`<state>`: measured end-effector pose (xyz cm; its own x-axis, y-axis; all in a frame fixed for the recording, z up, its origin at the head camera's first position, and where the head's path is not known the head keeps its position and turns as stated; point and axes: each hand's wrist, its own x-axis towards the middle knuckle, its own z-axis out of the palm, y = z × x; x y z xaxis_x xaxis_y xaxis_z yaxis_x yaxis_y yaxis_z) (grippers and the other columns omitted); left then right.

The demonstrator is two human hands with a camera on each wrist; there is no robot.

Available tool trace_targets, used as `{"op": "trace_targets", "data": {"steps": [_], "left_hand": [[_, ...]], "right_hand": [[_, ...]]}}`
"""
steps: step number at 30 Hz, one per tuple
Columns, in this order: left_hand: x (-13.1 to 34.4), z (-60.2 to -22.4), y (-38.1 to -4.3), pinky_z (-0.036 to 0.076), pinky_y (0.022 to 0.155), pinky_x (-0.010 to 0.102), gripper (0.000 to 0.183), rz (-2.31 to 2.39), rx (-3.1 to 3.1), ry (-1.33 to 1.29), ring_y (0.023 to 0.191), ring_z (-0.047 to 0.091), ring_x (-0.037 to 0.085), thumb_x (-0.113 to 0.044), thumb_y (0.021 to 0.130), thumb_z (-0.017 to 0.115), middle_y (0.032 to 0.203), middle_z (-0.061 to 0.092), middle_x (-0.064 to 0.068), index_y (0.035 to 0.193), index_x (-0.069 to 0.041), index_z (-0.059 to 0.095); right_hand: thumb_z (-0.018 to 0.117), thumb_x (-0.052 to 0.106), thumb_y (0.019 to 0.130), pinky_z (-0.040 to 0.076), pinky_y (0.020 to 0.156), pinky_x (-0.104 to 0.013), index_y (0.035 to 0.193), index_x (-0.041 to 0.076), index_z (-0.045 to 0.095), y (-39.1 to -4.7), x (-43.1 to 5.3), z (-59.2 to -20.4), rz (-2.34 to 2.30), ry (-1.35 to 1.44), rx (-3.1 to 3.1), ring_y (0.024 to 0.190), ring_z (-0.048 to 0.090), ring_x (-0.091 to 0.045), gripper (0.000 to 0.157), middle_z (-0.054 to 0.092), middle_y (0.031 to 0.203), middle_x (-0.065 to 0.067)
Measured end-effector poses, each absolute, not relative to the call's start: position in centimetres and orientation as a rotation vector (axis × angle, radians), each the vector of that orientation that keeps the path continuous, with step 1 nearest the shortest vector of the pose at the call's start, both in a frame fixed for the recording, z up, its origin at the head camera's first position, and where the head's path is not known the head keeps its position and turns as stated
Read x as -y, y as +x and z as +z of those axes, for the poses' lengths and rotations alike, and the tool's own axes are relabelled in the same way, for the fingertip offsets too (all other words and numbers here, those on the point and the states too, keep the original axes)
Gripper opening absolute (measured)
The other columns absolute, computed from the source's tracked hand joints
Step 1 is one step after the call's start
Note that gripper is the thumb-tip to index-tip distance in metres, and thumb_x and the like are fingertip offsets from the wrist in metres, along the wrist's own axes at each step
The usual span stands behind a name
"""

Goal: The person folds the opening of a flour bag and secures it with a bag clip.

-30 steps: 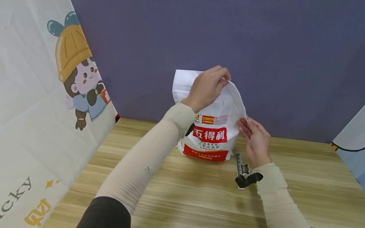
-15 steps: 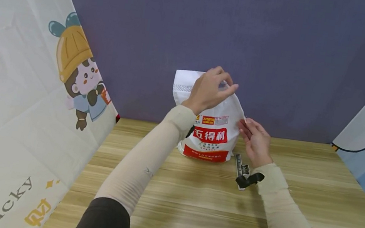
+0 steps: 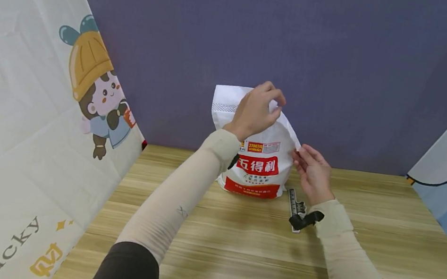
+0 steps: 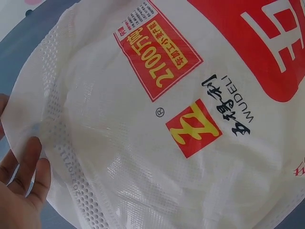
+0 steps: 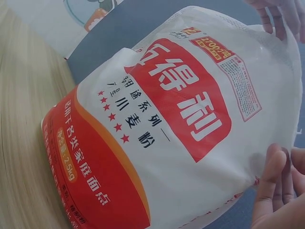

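Observation:
A white and red bag of wheat flour (image 3: 260,166) stands upright on the table against the wall, its top flap raised. My right hand (image 3: 314,173) pinches the right end of the bag's top edge between thumb and fingers; the right wrist view shows the thumb and fingers (image 5: 281,183) at that edge. At the top edge is my left hand (image 3: 255,110), its fingers bent and a small gap between thumb and index fingertip. Several of its fingers (image 4: 28,164) overlap the perforated top band in the left wrist view. Part of the flap lies hidden behind that hand.
Under my right wrist lies a small ruler-like printed piece (image 3: 294,206), partly covered by a black strap (image 3: 305,220). The wood-grain table (image 3: 234,246) meets a dark blue wall (image 3: 264,31). Printed white sheets (image 3: 18,106) stand along the left and right sides.
My left hand let go of the bag's top edge and spread thumb from index finger; now the two have drawn closer together. The edge near my right hand folded slightly. The bag stayed in place.

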<state>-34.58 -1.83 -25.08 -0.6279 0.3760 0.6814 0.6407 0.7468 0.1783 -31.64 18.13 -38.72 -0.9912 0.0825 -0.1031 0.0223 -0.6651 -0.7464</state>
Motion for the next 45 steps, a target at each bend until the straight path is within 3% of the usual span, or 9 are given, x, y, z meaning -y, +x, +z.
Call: {"op": "trace_targets", "data": {"steps": [13, 24, 27, 31, 36, 40, 45], "left_hand": [[2.2, -25.3, -34.9, 0.050, 0.089, 0.026, 0.019, -0.645, 2.275, -0.862, 0.101, 0.063, 0.020, -0.001, 0.094, 0.064, 0.105, 0.065, 0.004, 0.104, -0.012, 0.075], [2.6, -25.2, -34.9, 0.051, 0.088, 0.029, 0.016, -0.529, 2.327, -0.813, 0.102, 0.061, 0.017, -0.007, 0.097, 0.066, 0.109, 0.067, 0.002, 0.105, -0.017, 0.076], [2.7, -25.2, -34.9, 0.050, 0.087, 0.030, 0.014, -0.446, 2.319, -0.794, 0.099, 0.061, 0.017, -0.012, 0.097, 0.067, 0.109, 0.067, 0.000, 0.105, -0.019, 0.076], [2.7, -25.2, -34.9, 0.045, 0.088, 0.032, 0.012, -0.288, 2.287, -0.759, 0.101, 0.057, 0.017, -0.019, 0.098, 0.067, 0.109, 0.067, -0.002, 0.105, -0.022, 0.076], [2.3, -25.2, -34.6, 0.041, 0.100, 0.036, 0.014, -0.046, 2.268, -0.717, 0.114, 0.052, 0.018, -0.025, 0.101, 0.062, 0.115, 0.065, -0.004, 0.106, -0.028, 0.075], [1.9, -25.1, -34.5, 0.036, 0.112, 0.041, 0.018, 0.069, 2.241, -0.744, 0.121, 0.052, 0.019, -0.027, 0.104, 0.058, 0.119, 0.064, -0.005, 0.107, -0.029, 0.075], [1.5, -25.0, -34.3, 0.033, 0.117, 0.042, 0.017, 0.149, 2.277, -0.770, 0.123, 0.053, 0.017, -0.036, 0.103, 0.061, 0.121, 0.066, -0.007, 0.109, -0.030, 0.075]], "right_hand": [[0.071, 0.008, 0.094, 0.055, 0.067, -0.018, 0.110, 0.017, 0.069, -31.6, -18.2, -38.7, 2.804, -0.239, 1.359, 0.078, 0.073, -0.008, 0.019, 0.075, 0.087, 0.000], [0.073, 0.013, 0.094, 0.053, 0.065, -0.019, 0.143, 0.013, 0.056, -31.9, -18.3, -38.7, 2.735, -0.259, 1.538, 0.077, 0.072, -0.006, 0.052, 0.077, 0.085, 0.005], [0.072, 0.014, 0.095, 0.053, 0.065, -0.018, 0.143, 0.013, 0.056, -32.0, -18.3, -38.6, 2.703, -0.274, 1.596, 0.078, 0.072, -0.005, 0.050, 0.077, 0.085, 0.006], [0.071, 0.017, 0.096, 0.054, 0.066, -0.018, 0.128, 0.019, 0.064, -32.0, -18.2, -38.6, 2.655, -0.296, 1.663, 0.078, 0.072, -0.005, 0.032, 0.077, 0.084, 0.006], [0.069, 0.018, 0.097, 0.053, 0.063, -0.017, 0.115, 0.021, 0.066, -31.9, -18.0, -38.5, 2.584, -0.280, 1.724, 0.075, 0.070, -0.005, 0.018, 0.075, 0.083, 0.007], [0.071, 0.020, 0.097, 0.051, 0.058, -0.017, 0.117, 0.019, 0.068, -31.9, -17.9, -38.5, 2.455, -0.282, 1.801, 0.072, 0.063, -0.005, 0.020, 0.071, 0.083, 0.008], [0.072, 0.025, 0.096, 0.046, 0.060, -0.017, 0.124, 0.014, 0.071, -32.3, -17.7, -38.7, 2.183, -0.273, 1.949, 0.076, 0.052, -0.006, 0.030, 0.062, 0.091, 0.010]]}}
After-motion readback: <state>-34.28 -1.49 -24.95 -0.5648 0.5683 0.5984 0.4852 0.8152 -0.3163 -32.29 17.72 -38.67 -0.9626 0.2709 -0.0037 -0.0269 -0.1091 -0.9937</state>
